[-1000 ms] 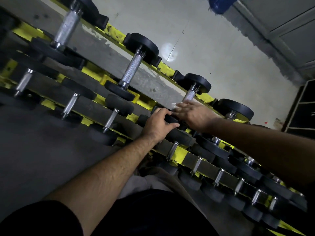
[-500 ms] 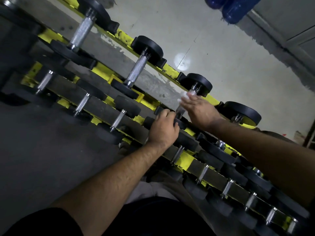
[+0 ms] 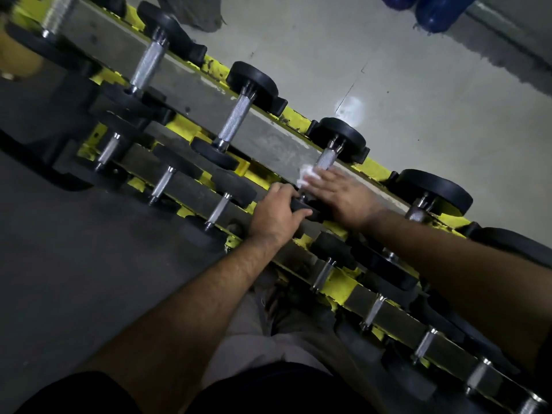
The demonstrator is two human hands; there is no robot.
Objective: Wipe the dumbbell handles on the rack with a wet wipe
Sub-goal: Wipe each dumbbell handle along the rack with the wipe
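Dumbbells lie in tiers on a yellow rack, running diagonally from upper left to lower right; black heads, knurled steel handles. Right hand lies over the lower part of one top-tier handle, fingers nearly straight and pressing a white wipe against the steel; the wipe shows bunched at the fingertips, and motion blur leaves it unclear whether the thumb wraps underneath. Left hand curls over the near black head of the same dumbbell, gripping its rim just beside the right hand. Both forearms bare; dark sleeves at the bottom edge. Grey floor beyond the rack; two blue rounded objects at the top edge.
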